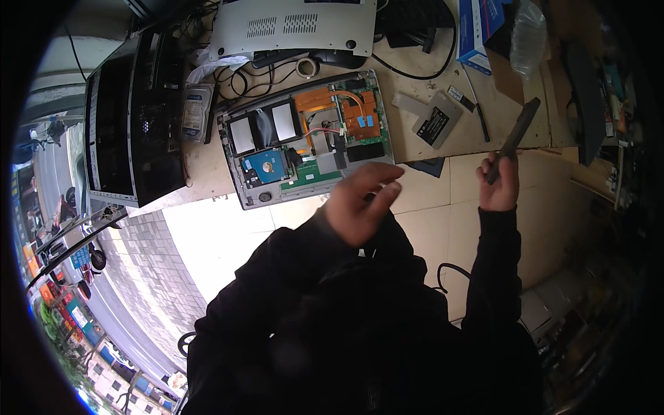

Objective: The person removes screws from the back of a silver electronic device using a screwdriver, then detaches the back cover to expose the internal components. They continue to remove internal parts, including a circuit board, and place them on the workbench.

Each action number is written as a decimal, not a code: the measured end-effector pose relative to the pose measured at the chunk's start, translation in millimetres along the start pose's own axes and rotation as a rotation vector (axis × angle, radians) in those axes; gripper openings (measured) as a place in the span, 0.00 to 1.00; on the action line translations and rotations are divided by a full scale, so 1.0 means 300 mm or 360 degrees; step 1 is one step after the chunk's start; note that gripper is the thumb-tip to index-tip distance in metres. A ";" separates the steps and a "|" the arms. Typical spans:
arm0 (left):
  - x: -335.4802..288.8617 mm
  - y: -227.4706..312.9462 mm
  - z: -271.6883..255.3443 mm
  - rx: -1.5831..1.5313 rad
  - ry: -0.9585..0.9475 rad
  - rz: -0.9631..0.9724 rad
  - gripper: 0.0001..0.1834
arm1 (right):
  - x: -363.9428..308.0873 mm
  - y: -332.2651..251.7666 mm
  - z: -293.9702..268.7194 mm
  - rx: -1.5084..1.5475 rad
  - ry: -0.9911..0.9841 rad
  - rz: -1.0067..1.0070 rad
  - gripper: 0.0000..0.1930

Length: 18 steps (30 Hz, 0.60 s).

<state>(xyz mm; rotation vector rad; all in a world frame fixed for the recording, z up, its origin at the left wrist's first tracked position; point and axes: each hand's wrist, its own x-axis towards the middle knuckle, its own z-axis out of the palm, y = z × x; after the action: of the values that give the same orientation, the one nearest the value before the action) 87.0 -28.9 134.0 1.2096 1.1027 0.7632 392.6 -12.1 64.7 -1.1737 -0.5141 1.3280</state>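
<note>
A laptop base with its bottom cover off (315,181) lies on the table, its inside facing up. In it show a blue-labelled hard drive (266,168), a battery with silver panels (284,122), and copper-coloured heat pipes (360,114). Over the laptop's near edge, my left hand (361,206) hovers with thumb and fingers apart and nothing visible in it. Out to the right, my right hand (499,185) is wrapped round a long, dark grey bar-shaped object (519,135), which points up and away. Its exact kind cannot be made out.
A silver laptop cover (294,28) rests at the back, with cables near it. At the left stands a black computer case (131,121) beside a loose hard drive (197,113). Right of the laptop lie a grey labelled drive (438,121), a small circuit board (461,98) and a screwdriver (478,111).
</note>
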 end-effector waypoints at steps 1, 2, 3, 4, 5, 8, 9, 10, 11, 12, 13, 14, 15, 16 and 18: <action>0.021 -0.003 0.054 -0.0330 -0.0106 -0.0073 0.22 | -0.065 0.011 0.132 -0.0041 -0.0063 0.0013 0.35; 0.050 0.022 0.082 -0.0493 -0.0223 -0.0060 0.30 | -0.119 0.015 0.223 -0.0149 -0.0172 0.0050 0.38; 0.075 0.045 0.108 -0.0626 -0.0248 -0.0038 0.34 | -0.162 0.023 0.312 -0.0221 -0.0201 0.0036 0.41; 0.093 0.061 0.125 -0.0787 -0.0297 -0.0032 0.34 | -0.203 0.048 0.367 -0.0346 -0.0091 0.0011 0.44; 0.101 0.062 0.133 -0.0964 -0.0332 -0.0014 0.35 | -0.246 0.023 0.470 -0.0437 -0.0073 0.0031 0.47; 0.091 0.071 0.088 -0.1191 -0.0412 -0.0182 0.30 | -0.285 0.016 0.496 -0.0633 -0.0181 -0.0209 0.50; 0.090 0.056 0.075 -0.1170 -0.0371 -0.0149 0.29 | -0.277 0.002 0.479 -0.0829 -0.0364 -0.0298 0.50; 0.090 0.073 0.053 -0.1228 -0.0395 -0.0164 0.29 | -0.257 -0.009 0.452 -0.0764 -0.0650 -0.0331 0.49; 0.096 0.092 0.023 -0.1284 -0.0431 -0.0175 0.29 | -0.250 -0.011 0.426 -0.0701 -0.0729 -0.0254 0.47; 0.091 0.085 -0.006 -0.1245 -0.0489 -0.0303 0.31 | -0.247 -0.043 0.425 -0.0558 -0.0738 -0.0011 0.46; 0.087 0.077 -0.013 -0.1271 -0.0485 -0.0343 0.32 | -0.245 -0.074 0.435 -0.0406 -0.0748 0.0239 0.45; 0.083 0.082 -0.028 -0.1211 -0.0524 -0.0368 0.34 | -0.238 -0.070 0.428 -0.0451 -0.0828 0.0171 0.42; 0.080 0.087 -0.043 -0.1151 -0.0562 -0.0393 0.38 | -0.231 -0.074 0.431 -0.0515 -0.0857 0.0165 0.41; 0.076 0.086 -0.053 -0.1144 -0.0557 -0.0400 0.37 | -0.223 -0.074 0.437 -0.0577 -0.0891 0.0160 0.41; 0.072 0.084 -0.064 -0.1130 -0.0545 -0.0414 0.37 | -0.217 -0.074 0.450 -0.0696 -0.0825 0.0148 0.33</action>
<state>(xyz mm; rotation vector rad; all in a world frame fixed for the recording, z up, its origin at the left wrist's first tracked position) 78.1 2.9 153.5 0.5486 0.6016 0.6344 272.3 -19.8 156.5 -1.2051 -1.1825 1.6596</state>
